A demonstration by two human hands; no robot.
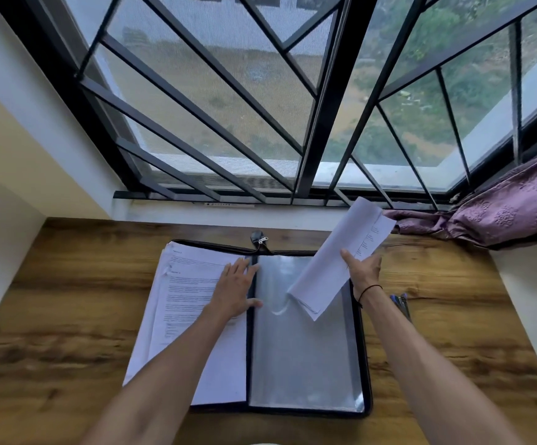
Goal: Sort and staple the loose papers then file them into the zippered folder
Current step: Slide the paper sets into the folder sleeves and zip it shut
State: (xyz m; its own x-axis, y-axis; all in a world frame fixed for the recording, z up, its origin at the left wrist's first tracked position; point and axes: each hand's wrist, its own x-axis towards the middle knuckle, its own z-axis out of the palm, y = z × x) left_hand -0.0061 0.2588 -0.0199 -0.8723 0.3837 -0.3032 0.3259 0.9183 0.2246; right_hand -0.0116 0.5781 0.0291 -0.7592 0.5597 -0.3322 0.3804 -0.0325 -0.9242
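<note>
Risk first: black zippered folder with clear plastic sleeves, lying open on the wood-grain desk, could have its glossy right sleeve buckle or the sheets snag at the sleeve mouth, since the white bundle of folded printed papers is held tilted above it, one corner low over the sleeve. Thick white stack of printed pages on the folder's left half may slide if pressure lifts. Left hand lies flat, fingers straight, on that stack by the spine; right hand pinches the bundle's edge (staple not visible). Pens lie just right of the folder.
</note>
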